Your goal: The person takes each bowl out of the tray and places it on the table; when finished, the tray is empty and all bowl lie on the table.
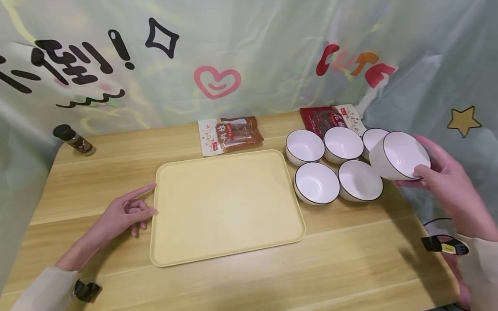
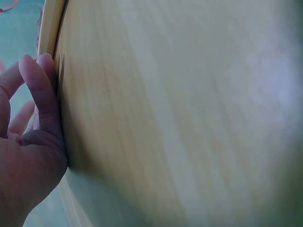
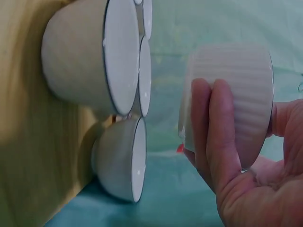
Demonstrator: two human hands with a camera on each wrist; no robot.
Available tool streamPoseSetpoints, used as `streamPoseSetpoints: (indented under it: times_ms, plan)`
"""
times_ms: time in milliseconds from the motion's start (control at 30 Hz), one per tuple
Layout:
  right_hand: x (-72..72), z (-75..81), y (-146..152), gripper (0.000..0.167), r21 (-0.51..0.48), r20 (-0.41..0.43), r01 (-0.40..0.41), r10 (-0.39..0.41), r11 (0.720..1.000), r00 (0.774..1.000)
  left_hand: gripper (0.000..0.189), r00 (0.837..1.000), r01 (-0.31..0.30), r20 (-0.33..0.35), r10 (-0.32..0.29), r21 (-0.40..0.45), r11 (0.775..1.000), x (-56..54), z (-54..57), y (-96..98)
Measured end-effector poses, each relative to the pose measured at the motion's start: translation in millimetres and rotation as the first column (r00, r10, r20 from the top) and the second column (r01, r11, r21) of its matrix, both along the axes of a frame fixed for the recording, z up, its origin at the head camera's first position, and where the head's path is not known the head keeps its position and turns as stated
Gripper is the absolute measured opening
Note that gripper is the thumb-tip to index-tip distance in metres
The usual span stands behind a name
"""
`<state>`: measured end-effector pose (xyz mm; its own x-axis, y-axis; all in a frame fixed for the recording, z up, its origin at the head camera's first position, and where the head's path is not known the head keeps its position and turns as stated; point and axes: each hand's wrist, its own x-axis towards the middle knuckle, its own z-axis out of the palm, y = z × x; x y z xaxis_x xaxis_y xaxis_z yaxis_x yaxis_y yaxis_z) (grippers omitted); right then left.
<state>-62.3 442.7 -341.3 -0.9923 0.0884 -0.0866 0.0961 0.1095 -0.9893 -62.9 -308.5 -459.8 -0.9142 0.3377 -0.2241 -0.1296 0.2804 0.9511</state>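
My right hand (image 1: 447,177) holds a white bowl (image 1: 404,155) with a dark rim, tilted, its thumb over the rim. The fingers lie along the bowl's ribbed outer wall (image 3: 241,94) in the right wrist view, where it is lifted clear of the table. Just beside it stand several matching bowls in two rows, among them a front bowl (image 1: 360,180) and a front-left bowl (image 1: 317,183). At the left side of a pale yellow tray (image 1: 227,211), my left hand (image 1: 126,214) rests with index finger and thumb extended to the tray's edge, the other fingers bent.
Behind the tray lies a brown and white spice packet (image 1: 231,134). A red packet (image 1: 323,119) lies behind the bowls, partly hidden by them. Toward the table's back left corner a dark-capped spice bottle (image 1: 75,140) lies on its side. A printed curtain (image 1: 264,56) hangs along the back.
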Motion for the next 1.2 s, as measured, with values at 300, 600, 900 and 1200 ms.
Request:
streamPoseSetpoints:
  times_ms: [300, 600, 900, 1200]
  plan:
    - [8.5, -24.2, 20.8, 0.084, -0.102, 0.002, 0.073, -0.073, 0.992, 0.997, 0.082, 1.000, 0.004, 0.017, -0.004, -0.004, 1.000, 1.4, -1.3, 2.2]
    - [9.7, -39.4, 30.4, 0.075, -0.113, 0.017, 0.113, -0.112, 0.987, 0.994, 0.080, 1.000, 0.010, 0.012, -0.010, 0.008, 1.000, 2.0, -0.9, 0.1]
    - [18.8, -46.4, 29.3, 0.083, -0.056, 0.068, 0.143, -0.139, 0.988, 0.988, 0.081, 1.000, 0.006, 0.004, -0.006, 0.003, 1.000, 0.4, -1.8, -0.2]
    - [25.1, -62.6, 29.8, 0.080, 0.062, 0.181, 0.143, -0.152, 0.988, 0.972, 0.080, 1.000, 0.002, -0.006, -0.002, -0.004, 1.000, -1.7, -1.3, -1.6]
